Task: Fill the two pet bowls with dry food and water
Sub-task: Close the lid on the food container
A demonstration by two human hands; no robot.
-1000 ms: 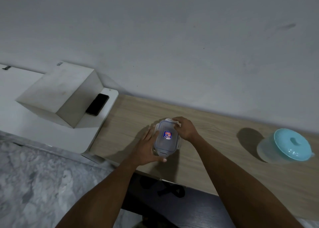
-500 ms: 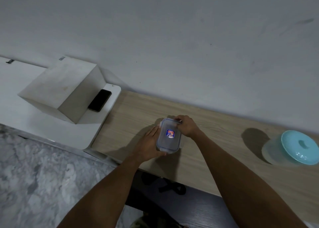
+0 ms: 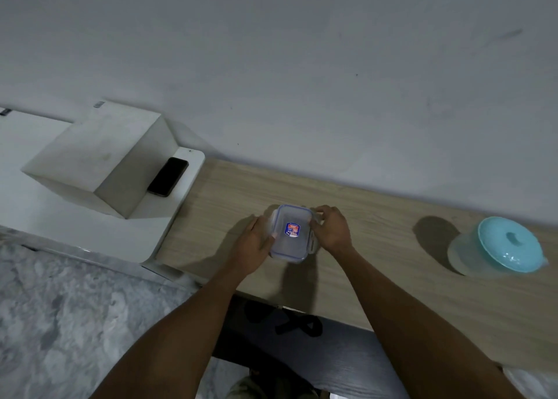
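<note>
A small clear plastic container [image 3: 291,232] with a clip-on lid and a red and blue sticker stands on the wooden counter [image 3: 377,238]. My left hand [image 3: 252,244] presses against its left side. My right hand [image 3: 332,228] grips the right side, fingers on the lid's clip. A clear jug with a turquoise lid [image 3: 507,244] stands at the far right of the counter. No pet bowls are in view.
A white box [image 3: 93,154] and a black phone [image 3: 168,176] sit on a white shelf left of the counter. The wall runs right behind the counter. Grey marble floor lies at lower left, and a dark strap is under the counter edge.
My right hand has shifted from the container's far end to its right side clip. The left hand stays on the left side. The view has moved slightly.
</note>
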